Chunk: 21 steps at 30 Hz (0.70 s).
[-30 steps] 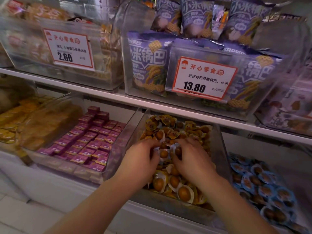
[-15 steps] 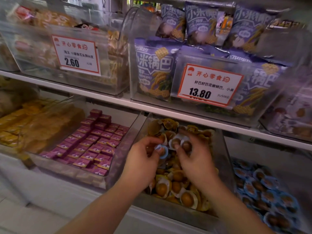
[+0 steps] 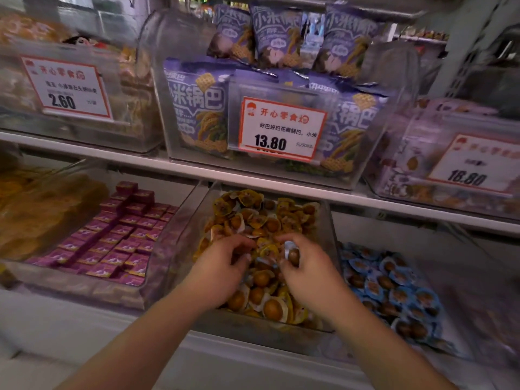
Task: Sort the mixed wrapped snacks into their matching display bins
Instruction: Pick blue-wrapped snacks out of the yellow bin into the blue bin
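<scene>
Both my hands are inside the clear middle bin [image 3: 327, 249] on the lower shelf, among yellow-wrapped egg snacks [image 3: 261, 218]. My right hand [image 3: 306, 266] pinches a blue-wrapped egg snack [image 3: 292, 253] between thumb and fingers, lifted just above the pile. My left hand [image 3: 222, 267] lies on the pile with curled fingers; another blue-edged wrapper [image 3: 266, 261] shows between the hands, and I cannot tell whether the left fingers hold anything. The bin of blue-wrapped egg snacks [image 3: 394, 291] stands directly to the right.
A bin of purple square packets [image 3: 118, 240] is to the left, and beyond it a bin of yellow snacks [image 3: 33, 209]. The upper shelf [image 3: 197, 171] carries bins of purple rice-cracker bags [image 3: 197, 108] with price cards 2.60, 13.80 and 18.80.
The blue-wrapped snack that was at my left fingertips now sits in my right hand's pinch. Both hands have dropped lower toward the pile, and the view has shifted right.
</scene>
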Tool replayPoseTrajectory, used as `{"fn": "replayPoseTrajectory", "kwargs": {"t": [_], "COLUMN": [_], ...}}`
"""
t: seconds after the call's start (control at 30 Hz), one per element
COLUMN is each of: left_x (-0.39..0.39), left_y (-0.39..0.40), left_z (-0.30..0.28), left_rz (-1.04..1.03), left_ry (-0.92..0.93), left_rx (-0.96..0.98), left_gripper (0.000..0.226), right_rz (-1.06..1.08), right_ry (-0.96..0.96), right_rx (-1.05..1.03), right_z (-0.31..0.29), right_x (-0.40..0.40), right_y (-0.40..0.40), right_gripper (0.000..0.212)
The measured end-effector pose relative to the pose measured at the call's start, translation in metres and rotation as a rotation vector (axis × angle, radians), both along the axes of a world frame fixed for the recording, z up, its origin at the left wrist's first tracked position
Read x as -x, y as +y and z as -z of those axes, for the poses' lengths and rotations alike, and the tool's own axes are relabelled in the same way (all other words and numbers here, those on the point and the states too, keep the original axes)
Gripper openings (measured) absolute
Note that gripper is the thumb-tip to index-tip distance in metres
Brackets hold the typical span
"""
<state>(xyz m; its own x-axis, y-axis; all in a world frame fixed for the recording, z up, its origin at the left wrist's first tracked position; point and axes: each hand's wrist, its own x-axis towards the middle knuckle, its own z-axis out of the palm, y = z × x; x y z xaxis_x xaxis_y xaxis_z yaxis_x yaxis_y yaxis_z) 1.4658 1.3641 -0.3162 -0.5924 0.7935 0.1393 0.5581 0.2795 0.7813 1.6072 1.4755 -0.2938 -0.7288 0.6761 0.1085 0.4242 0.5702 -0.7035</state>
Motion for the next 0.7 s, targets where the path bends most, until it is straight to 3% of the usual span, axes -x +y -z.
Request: {"fn": "replayPoseTrajectory", "kwargs": {"t": [0.17, 0.23, 0.33, 0.47, 0.57, 0.63, 0.7], "left_x": [-0.013, -0.013, -0.011, -0.015, -0.029, -0.045, -0.062], "left_y": [0.007, 0.008, 0.007, 0.004, 0.005, 0.007, 0.012], "left_z": [0.000, -0.001, -0.006, -0.020, -0.031, -0.035, -0.035], "left_rz": [0.200, 0.177, 0.080, -0.003, 0.037, 0.122, 0.169], "left_ry": [0.208, 0.189, 0.155, -0.042, -0.118, -0.069, 0.067], "left_rx": [0.100, 0.064, -0.056, -0.270, -0.380, -0.405, -0.369], "left_gripper": [0.047, 0.039, 0.039, 0.026, 0.032, 0.043, 0.052], "right_rz": [-0.061, -0.037, 0.067, 0.146, 0.070, 0.004, 0.023], "right_ry": [-0.075, -0.025, 0.126, 0.365, 0.520, 0.584, 0.651], "right_rx": [0.150, 0.228, 0.346, 0.756, 1.133, 1.238, 1.186], "right_z": [-0.002, -0.005, -0.011, -0.023, -0.032, -0.038, -0.042], "right_x": [0.005, 0.005, 0.003, -0.001, -0.006, -0.011, -0.017], "right_y": [-0.003, -0.003, -0.003, -0.009, -0.015, -0.018, -0.017], "right_gripper": [0.032, 0.030, 0.027, 0.020, 0.028, 0.034, 0.032]}}
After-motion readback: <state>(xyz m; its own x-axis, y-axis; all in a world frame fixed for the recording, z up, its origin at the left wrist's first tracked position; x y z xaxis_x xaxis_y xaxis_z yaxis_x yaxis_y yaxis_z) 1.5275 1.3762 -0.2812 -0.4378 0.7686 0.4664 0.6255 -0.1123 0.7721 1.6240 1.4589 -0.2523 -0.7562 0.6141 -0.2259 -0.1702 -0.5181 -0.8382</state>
